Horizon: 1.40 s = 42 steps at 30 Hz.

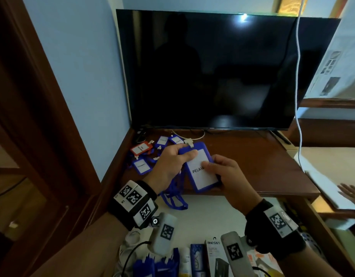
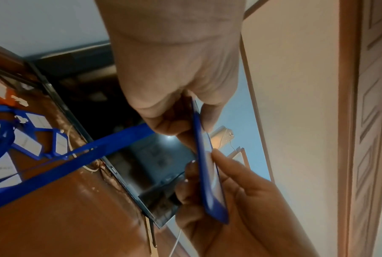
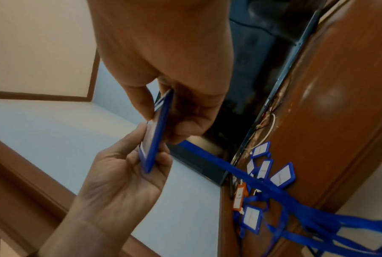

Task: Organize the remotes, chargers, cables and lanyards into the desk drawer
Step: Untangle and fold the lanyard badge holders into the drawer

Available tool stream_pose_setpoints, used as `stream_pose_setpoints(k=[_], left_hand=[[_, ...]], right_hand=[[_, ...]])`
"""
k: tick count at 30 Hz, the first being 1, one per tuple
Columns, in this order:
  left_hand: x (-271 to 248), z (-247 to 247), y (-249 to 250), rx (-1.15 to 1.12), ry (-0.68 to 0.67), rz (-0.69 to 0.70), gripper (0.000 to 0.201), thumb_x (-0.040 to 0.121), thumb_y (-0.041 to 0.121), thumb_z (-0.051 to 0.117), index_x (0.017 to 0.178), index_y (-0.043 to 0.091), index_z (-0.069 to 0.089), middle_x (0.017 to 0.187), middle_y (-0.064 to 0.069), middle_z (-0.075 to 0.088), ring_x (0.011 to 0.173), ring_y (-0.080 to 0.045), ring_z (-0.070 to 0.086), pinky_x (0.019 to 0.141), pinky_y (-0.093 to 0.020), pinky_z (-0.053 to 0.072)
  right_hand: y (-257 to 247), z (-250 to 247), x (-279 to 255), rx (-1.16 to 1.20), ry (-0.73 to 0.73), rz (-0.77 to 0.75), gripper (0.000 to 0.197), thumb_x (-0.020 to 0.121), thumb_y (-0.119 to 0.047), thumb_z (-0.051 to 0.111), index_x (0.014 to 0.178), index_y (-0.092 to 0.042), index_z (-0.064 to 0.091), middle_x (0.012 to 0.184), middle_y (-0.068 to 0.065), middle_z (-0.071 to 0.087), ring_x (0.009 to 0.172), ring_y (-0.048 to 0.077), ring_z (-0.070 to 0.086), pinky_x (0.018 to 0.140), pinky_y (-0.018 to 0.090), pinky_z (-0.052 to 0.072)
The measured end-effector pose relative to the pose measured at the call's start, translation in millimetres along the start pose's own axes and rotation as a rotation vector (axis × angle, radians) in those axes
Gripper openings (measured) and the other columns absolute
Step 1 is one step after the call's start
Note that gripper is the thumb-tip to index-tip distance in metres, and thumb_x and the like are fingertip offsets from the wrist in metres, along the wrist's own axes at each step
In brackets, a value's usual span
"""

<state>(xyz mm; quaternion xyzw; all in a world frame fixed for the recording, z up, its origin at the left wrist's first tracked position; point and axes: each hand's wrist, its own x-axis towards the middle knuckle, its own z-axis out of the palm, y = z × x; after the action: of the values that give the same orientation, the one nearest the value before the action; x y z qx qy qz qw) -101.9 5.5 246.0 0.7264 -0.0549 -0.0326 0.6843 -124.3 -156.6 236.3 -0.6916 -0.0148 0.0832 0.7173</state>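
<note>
Head view looks down over desk (image 1: 242, 156); wrist views close, facing fingers; all share badge holder (image 1: 200, 166).

Pale blue walls (image 1: 76, 62) meet at a corner behind a brown wooden desk (image 1: 242, 156). A dark, switched-off television (image 1: 208, 68) stands along the desk's back edge, mirroring a small bright light. Dark wooden framing (image 1: 32, 108) rises at the left.
</note>
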Motion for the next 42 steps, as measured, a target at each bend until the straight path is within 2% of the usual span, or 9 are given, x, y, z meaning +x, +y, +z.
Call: stream_pose_setpoints(k=[6,10,18,23,30,33,35,37,42], left_hand=[[-11.4,7.5,4.0,0.084,-0.200,0.029,0.013,0.091,0.015,0.060,0.100,0.023,0.058,0.092,0.000,0.068,0.083,-0.015,0.069,0.073,-0.028,0.058],[-18.2,13.5,11.0,0.084,-0.241,0.095,0.016,0.091,0.013,0.059,0.100,0.026,0.058,0.094,0.000,0.067,0.086,-0.016,0.068,0.075,-0.030,0.058],[-19.8,12.8,6.0,-0.079,0.147,0.138,0.010,0.091,0.018,0.061,0.095,0.027,0.060,0.097,-0.008,0.068,0.088,-0.022,0.069,0.079,-0.039,0.058],[-13.0,3.0,-1.4,-0.119,0.338,0.123,0.008,0.092,0.021,0.061,0.094,0.029,0.060,0.091,-0.004,0.069,0.082,-0.020,0.070,0.071,-0.035,0.060],[-4.7,-24.0,-11.5,-0.140,0.164,-0.147,0.021,0.079,0.021,0.074,0.095,0.016,0.061,0.091,-0.004,0.070,0.078,-0.015,0.066,0.059,-0.021,0.047],[-0.2,-34.6,-12.7,-0.174,-0.040,-0.268,0.053,0.068,0.023,0.077,0.116,0.010,0.058,0.115,-0.016,0.067,0.098,-0.027,0.064,0.077,-0.032,0.049],[-1.3,-37.4,-11.9,-0.132,-0.209,-0.289,0.053,0.070,0.022,0.074,0.119,0.006,0.059,0.118,-0.018,0.065,0.109,-0.034,0.061,0.096,-0.045,0.045],[-1.1,-37.6,-11.0,-0.077,-0.293,-0.288,0.042,0.070,0.020,0.073,0.107,0.003,0.062,0.111,-0.016,0.068,0.106,-0.030,0.064,0.099,-0.045,0.046],[3.1,-33.1,-12.8,0.255,-0.196,-0.138,0.025,0.071,0.019,0.080,0.068,0.009,0.057,0.079,-0.010,0.066,0.075,-0.020,0.066,0.069,-0.027,0.054]], right_hand=[[-6.4,-10.1,1.7,0.026,0.035,-0.170,0.037,0.091,-0.045,0.045,0.114,-0.018,0.057,0.107,0.009,0.068,0.092,0.029,0.068,0.079,0.043,0.058],[-6.4,-2.7,-6.2,0.192,-0.154,-0.034,0.052,0.083,-0.057,0.037,0.112,-0.019,0.058,0.084,0.004,0.072,0.070,0.020,0.070,0.060,0.030,0.057],[5.2,1.3,-10.7,0.296,-0.213,-0.011,0.059,0.086,-0.059,0.037,0.113,-0.011,0.059,0.084,0.004,0.072,0.069,0.015,0.068,0.056,0.024,0.053],[6.1,4.8,-7.2,0.086,-0.201,-0.066,0.017,0.094,-0.018,0.057,0.107,-0.007,0.060,0.082,-0.002,0.070,0.066,0.005,0.066,0.055,0.014,0.049],[7.0,-6.9,-0.9,-0.038,-0.200,-0.067,0.012,0.093,-0.010,0.055,0.103,-0.006,0.061,0.083,0.000,0.073,0.071,0.007,0.069,0.060,0.016,0.052],[3.5,-18.2,-0.6,-0.105,-0.256,-0.034,0.013,0.090,-0.014,0.057,0.100,-0.007,0.062,0.089,0.004,0.073,0.080,0.014,0.070,0.066,0.021,0.055],[2.9,-23.9,-0.8,-0.149,-0.287,-0.002,0.014,0.089,-0.015,0.058,0.100,-0.007,0.062,0.091,0.005,0.073,0.080,0.015,0.070,0.067,0.022,0.055],[4.4,-29.0,-1.5,-0.183,-0.294,0.009,0.014,0.091,-0.014,0.058,0.100,-0.004,0.062,0.084,0.003,0.071,0.067,0.009,0.066,0.057,0.017,0.050],[15.8,-40.2,1.3,-0.273,-0.254,0.013,0.019,0.091,-0.019,0.061,0.099,-0.002,0.064,0.072,0.000,0.067,0.049,0.005,0.047,0.047,0.016,0.035]])
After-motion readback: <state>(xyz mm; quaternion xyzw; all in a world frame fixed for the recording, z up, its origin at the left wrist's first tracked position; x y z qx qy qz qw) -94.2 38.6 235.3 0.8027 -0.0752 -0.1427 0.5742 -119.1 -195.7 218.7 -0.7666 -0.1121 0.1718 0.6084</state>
